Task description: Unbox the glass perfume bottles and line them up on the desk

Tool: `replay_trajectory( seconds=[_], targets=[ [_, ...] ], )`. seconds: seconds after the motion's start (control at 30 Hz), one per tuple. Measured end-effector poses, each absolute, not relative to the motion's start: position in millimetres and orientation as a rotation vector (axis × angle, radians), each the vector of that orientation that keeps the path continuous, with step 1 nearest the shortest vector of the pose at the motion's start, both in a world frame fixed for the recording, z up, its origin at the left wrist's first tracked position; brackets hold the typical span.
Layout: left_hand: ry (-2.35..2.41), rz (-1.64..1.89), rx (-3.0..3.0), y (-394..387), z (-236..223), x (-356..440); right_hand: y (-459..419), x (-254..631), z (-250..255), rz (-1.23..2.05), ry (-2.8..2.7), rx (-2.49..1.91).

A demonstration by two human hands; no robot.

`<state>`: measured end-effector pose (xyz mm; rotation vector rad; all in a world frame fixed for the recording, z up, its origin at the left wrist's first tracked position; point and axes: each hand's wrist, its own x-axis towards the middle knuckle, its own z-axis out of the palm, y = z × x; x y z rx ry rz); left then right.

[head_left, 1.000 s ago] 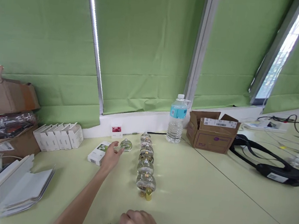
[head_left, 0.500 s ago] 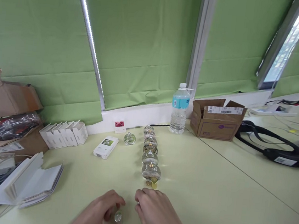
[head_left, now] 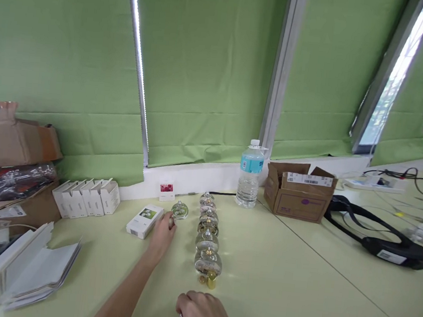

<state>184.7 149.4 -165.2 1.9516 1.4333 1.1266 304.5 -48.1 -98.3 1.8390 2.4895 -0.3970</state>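
Pale bench (head_left: 288, 287) is running beneath everything. Open brown carton (head_left: 301, 203) is standing toward the far right; a row of glass bottles (head_left: 208, 265) is stretching away from me down the middle. My right grip (head_left: 200, 316) is resting low, fingers curling under; I cannot tell if it is holding anything. My left grip (head_left: 163, 231) is staying narrow, pinching a small clear piece. White box (head_left: 145, 220) is lying just left of it. Round glass bottle (head_left: 180, 209) is standing just past those fingertips. Gold cap (head_left: 211, 280) is sitting at the row's near end.
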Motion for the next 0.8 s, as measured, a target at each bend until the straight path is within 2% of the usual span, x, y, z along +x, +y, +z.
replay_trajectory(
  seconds=[0.3,0.47,0.6,0.8],
  targets=[
    [1.374,1.282,1.77,136.8,-181.6,167.9,-51.7,299.0,-104.8,-0.38,2.543,1.799],
    [1.339,1.351,1.638,131.8,-181.3,161.8,-47.9,303.3,-101.2,-0.404,2.755,2.001],
    [1.294,1.384,1.557,129.2,-179.8,158.6,-18.8,289.1,-85.3,-0.245,2.762,2.204],
    [1.246,1.385,1.54,121.7,-172.3,144.8,49.7,250.6,-82.3,-0.021,2.484,2.427]
  ],
)
